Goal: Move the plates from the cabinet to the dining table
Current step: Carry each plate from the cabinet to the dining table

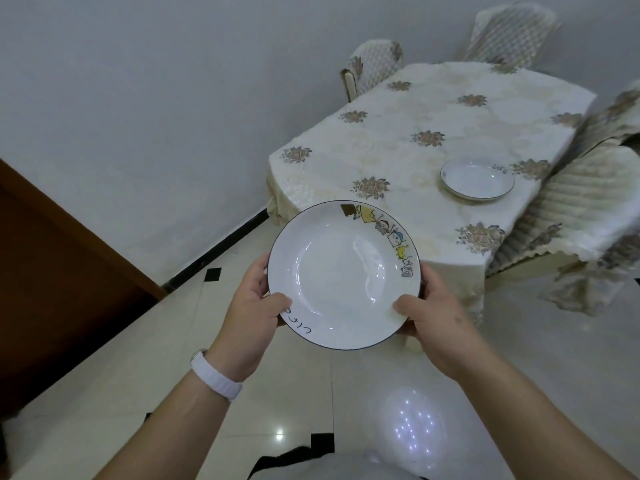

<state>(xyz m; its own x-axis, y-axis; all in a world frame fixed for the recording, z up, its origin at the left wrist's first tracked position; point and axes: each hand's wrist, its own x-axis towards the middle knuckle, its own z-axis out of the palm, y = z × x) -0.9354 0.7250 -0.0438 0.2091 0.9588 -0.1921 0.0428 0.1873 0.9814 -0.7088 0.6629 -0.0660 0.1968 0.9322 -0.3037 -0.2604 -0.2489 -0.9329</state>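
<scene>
I hold a white deep plate (343, 275) with a dark rim and cartoon figures on its far right edge, level in front of me above the floor. My left hand (254, 306) grips its near left rim, thumb on top. My right hand (431, 315) grips its near right rim the same way. A second white plate (477, 179) of the same kind lies on the dining table (398, 133), near the table's right side. The table wears a cream cloth with brown flower prints and stands just beyond the held plate.
Covered chairs stand around the table: one at the far left (374, 65), one at the far end (512, 32), one on the right (595, 202). A brown wooden door or cabinet side (59, 271) is at my left. Glossy tiled floor (294, 403) lies below.
</scene>
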